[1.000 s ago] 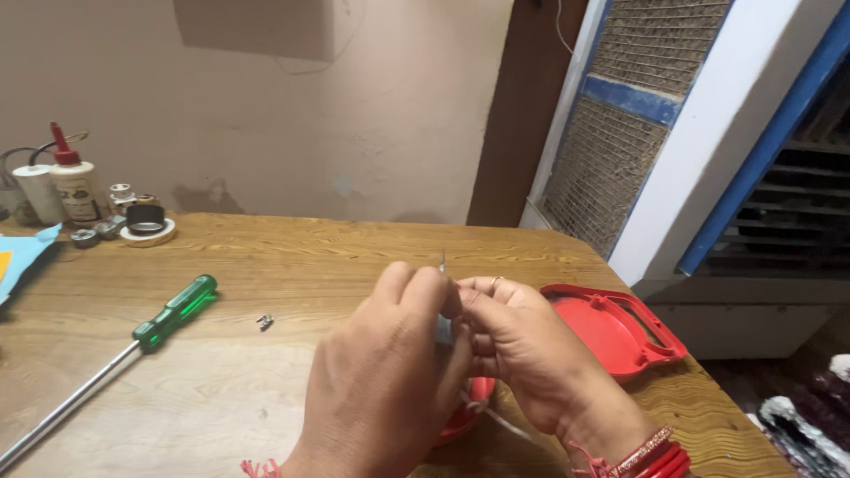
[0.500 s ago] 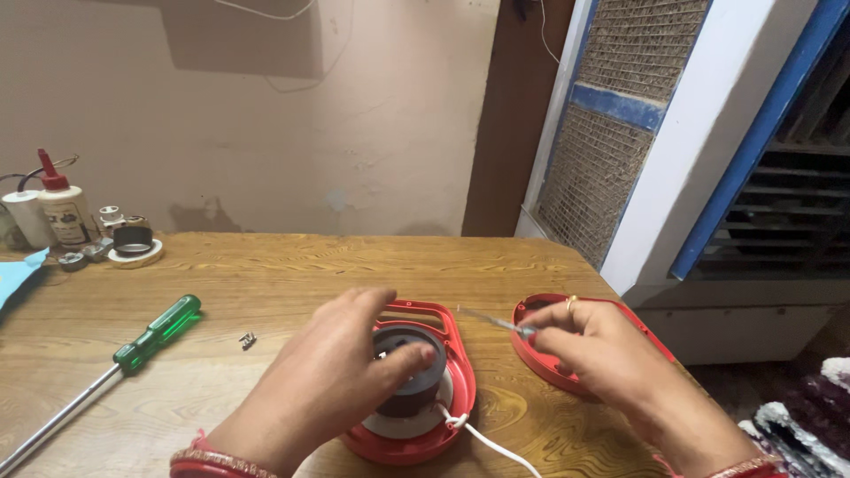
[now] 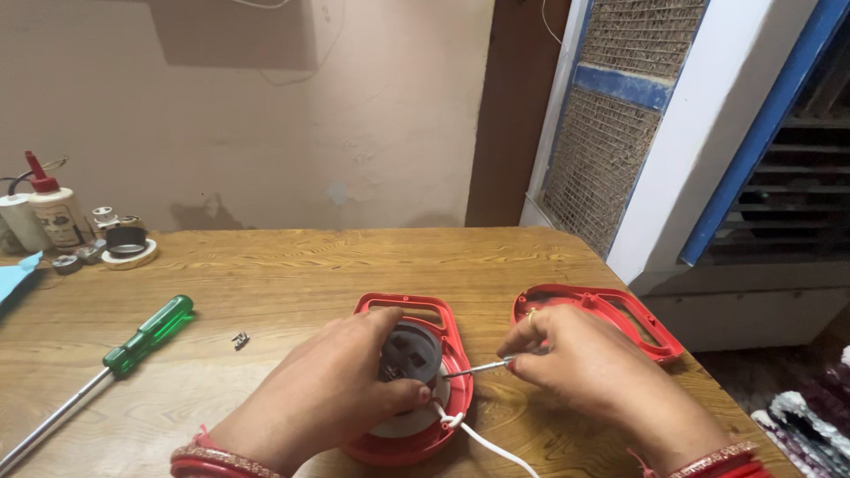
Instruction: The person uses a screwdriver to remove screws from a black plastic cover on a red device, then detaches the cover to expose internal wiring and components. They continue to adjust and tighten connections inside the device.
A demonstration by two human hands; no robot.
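Observation:
A red round cable-reel housing [image 3: 453, 354] with a grey socket hub [image 3: 413, 347] lies on the wooden table [image 3: 301, 274]. My left hand [image 3: 341, 389] rests on the hub and grips it from the left. My right hand [image 3: 580, 363] pinches a thin metal tool [image 3: 476, 368] whose tip points at the hub's right side. A white cord [image 3: 482, 443] leaves the housing toward the table's front edge. The housing's second red half [image 3: 651, 332] lies just behind my right hand.
A green-handled screwdriver [image 3: 146, 335] lies at the left with its long shaft toward the front edge. A small dark metal part [image 3: 240, 339] sits beside it. A glue bottle [image 3: 55, 212], tape roll [image 3: 128, 245] and small bits stand at the back left. A blue sheet [image 3: 13, 279] pokes in at the left edge.
A second ago both hands were raised together over the table holding something small. They have come down and parted: left onto the reel hub, right bringing the thin tool to its side.

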